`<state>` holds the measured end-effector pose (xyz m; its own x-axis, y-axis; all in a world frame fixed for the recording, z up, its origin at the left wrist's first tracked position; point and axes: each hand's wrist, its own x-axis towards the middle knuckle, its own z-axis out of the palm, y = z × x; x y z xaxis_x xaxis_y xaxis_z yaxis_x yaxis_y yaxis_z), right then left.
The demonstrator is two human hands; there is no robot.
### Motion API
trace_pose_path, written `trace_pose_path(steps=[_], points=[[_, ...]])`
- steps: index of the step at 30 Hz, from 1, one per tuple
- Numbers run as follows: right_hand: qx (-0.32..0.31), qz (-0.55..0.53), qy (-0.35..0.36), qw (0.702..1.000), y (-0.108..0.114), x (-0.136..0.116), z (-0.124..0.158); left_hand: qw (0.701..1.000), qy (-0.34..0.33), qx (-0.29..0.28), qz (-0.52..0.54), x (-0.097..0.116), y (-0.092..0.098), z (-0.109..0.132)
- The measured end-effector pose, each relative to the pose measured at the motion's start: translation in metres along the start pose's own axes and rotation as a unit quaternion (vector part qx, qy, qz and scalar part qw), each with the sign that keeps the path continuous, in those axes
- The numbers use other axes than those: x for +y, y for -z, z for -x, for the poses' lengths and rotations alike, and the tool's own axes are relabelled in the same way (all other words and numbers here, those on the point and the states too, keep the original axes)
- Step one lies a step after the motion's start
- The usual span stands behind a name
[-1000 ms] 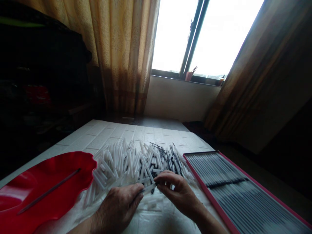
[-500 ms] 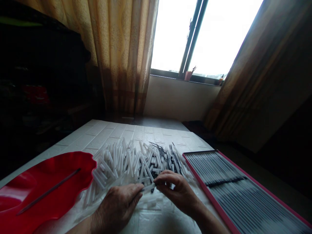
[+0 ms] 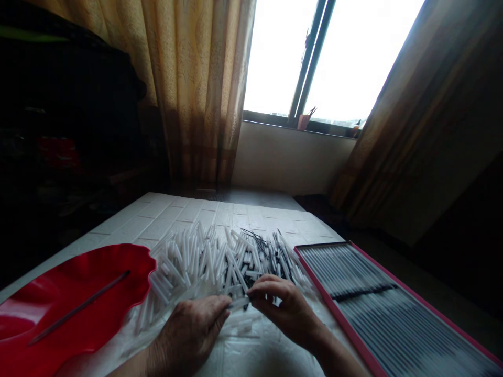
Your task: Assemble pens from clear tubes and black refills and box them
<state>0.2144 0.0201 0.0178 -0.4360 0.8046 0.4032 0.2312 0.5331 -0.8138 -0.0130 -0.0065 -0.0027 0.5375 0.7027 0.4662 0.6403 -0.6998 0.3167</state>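
Observation:
My left hand (image 3: 194, 327) is closed, thumb and forefinger pinching one end of a translucent white pen barrel (image 3: 239, 302). At the barrel's other end, my right hand (image 3: 283, 303) pinches a small dark piece between thumb and fingertips; its exact shape is hidden. Just beyond the hands lies a loose heap of white pen barrels (image 3: 196, 256). Thin black pen parts (image 3: 277, 254) are mixed into the heap's right side.
A red scalloped dish (image 3: 113, 293) at the left holds one long thin dark stick (image 3: 82, 306). To the right, a pink-edged tray (image 3: 322, 293) carries rows of slender pens (image 3: 408, 324). Behind the white table (image 3: 204, 209) are curtains and a bright window.
Almost nothing differs. Both hands keep their pinch on the barrel, with only a slight shift of the right fingers.

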Motion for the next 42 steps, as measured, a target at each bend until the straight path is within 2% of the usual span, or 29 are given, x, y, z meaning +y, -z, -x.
trace_pose_path(steps=[7,20,26,34,42], points=[[-0.006,0.094,-0.007,0.996,0.0,-0.001,-0.002,1.0,0.0,-0.007,0.006,0.001,0.001,-0.001],[-0.023,0.25,-0.004,0.968,-0.006,0.004,0.002,1.0,-0.007,-0.025,0.009,0.001,-0.001,0.001],[-0.047,0.235,-0.023,0.971,-0.002,0.002,0.0,1.0,-0.003,-0.022,0.007,0.0,-0.001,0.0],[-0.06,0.111,-0.076,0.989,0.006,-0.016,0.002,1.0,-0.017,0.008,-0.019,0.0,0.002,-0.002],[-0.053,0.146,-0.069,0.985,0.004,-0.013,0.001,1.0,-0.003,-0.007,-0.014,0.002,0.002,-0.001]])
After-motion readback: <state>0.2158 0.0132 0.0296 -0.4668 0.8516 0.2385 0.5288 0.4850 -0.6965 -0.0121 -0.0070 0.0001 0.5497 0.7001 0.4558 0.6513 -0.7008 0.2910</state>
